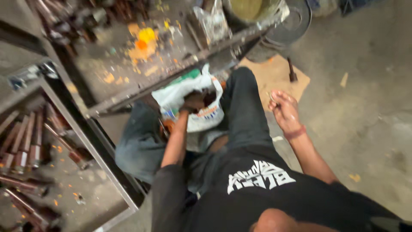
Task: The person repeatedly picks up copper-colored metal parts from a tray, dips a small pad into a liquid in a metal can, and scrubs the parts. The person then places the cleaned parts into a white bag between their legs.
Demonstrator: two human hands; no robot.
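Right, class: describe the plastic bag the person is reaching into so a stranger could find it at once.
Start at the grey metal workbench with orange flecks. Just below its front edge, between the seated person's knees, sits a white plastic bag with green and orange print. The left hand is plunged into its open mouth; nothing else nearby is white and crumpled.

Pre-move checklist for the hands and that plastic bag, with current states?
1. Left hand is inside the white plastic bag: ok, it is in up to the wrist.
2. What the left hand grips in there: cannot tell, the fingers are hidden and the picture is blurred.
3. Bag is supported: ok, it sits between the knees against the metal table edge.
4. Right hand is away from the bag: ok, raised over the floor by the cardboard sheet.
5. Right hand is empty: cannot tell, something small may sit at its fingertips.
6. Bag mouth is open: ok, the rim gapes around the wrist.
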